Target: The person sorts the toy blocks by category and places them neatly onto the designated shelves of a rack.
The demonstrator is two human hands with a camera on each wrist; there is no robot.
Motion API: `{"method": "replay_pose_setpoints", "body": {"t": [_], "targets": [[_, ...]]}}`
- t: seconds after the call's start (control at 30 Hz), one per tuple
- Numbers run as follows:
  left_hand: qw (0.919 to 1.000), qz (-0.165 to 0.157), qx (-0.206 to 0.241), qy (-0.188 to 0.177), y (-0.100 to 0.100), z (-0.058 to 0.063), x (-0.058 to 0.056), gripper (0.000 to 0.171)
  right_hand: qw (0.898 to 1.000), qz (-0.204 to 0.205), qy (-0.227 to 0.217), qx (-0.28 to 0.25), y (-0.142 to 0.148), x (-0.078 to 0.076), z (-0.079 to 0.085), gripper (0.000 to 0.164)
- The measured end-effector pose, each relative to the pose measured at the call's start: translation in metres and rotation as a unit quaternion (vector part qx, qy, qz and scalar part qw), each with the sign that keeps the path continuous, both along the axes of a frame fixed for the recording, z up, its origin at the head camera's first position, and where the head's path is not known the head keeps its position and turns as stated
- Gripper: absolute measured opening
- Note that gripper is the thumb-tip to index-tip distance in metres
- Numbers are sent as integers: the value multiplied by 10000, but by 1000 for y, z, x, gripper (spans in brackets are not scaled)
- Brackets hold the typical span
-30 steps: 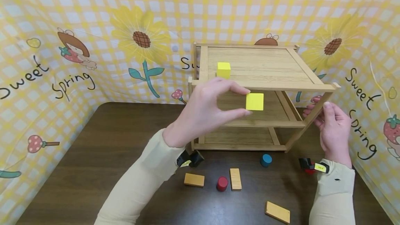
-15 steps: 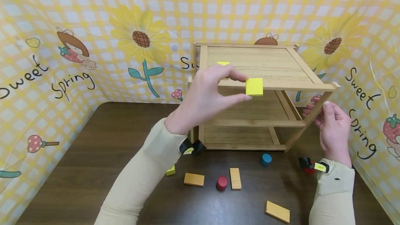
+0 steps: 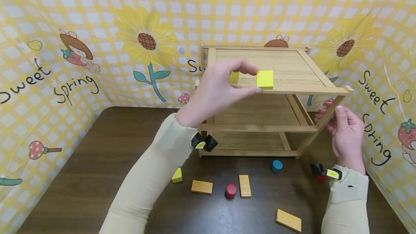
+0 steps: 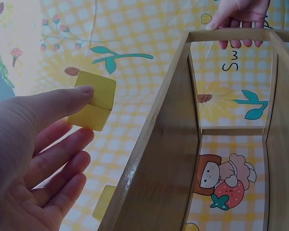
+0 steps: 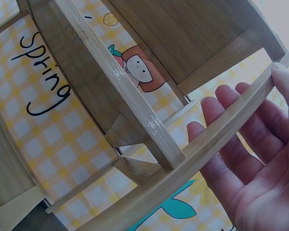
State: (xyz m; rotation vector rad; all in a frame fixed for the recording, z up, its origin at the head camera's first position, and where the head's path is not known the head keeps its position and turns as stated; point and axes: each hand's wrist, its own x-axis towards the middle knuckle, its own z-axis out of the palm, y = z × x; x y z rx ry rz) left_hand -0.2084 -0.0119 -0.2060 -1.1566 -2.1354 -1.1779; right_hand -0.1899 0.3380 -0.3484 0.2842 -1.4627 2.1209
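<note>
A yellow cube (image 3: 264, 79) is pinched between the thumb and forefinger of my left hand (image 3: 216, 87), level with the top front edge of the wooden shelf rack (image 3: 282, 66). In the left wrist view, the held cube (image 4: 97, 98) is apart from the rack, and the other fingers are loosely bent below it. Another yellow cube (image 3: 234, 77) sits on the top shelf, partly hidden behind the left hand. My right hand (image 3: 349, 133) holds the rack's right front post (image 5: 231, 118), thumb on the near side and fingers round behind.
On the dark table (image 3: 81, 176) in front of the rack lie a blue cylinder (image 3: 276, 166), a red cylinder (image 3: 231, 190), a yellow triangular block (image 3: 177, 175) and wooden blocks (image 3: 288, 220). A red piece (image 3: 322, 178) shows partly under the right wrist. Patterned cloth surrounds the table.
My left hand has risen with the yellow cube, from in front of the middle shelf to the top edge. The yellow triangular block has come into view. The right hand stays put.
</note>
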Motion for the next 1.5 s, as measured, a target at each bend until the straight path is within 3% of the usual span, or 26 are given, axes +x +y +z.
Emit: {"method": "replay_pose_setpoints", "body": {"t": [0.33,0.63,1.13,1.5], "targets": [[9992,322,-150,-157,5,5,-19,28,10000,-59,-18,-33,-1,0,0,44],[9946,587,-509,-683,9,10,-30,30,10000,-10,8,-27,-2,1,0,45],[9843,876,-1002,-1162,15,14,-38,31,10000,2,32,-39,-2,1,0,45],[9768,914,-1262,-1468,15,18,-43,30,10000,-49,-32,-71,-3,1,1,43]]}}
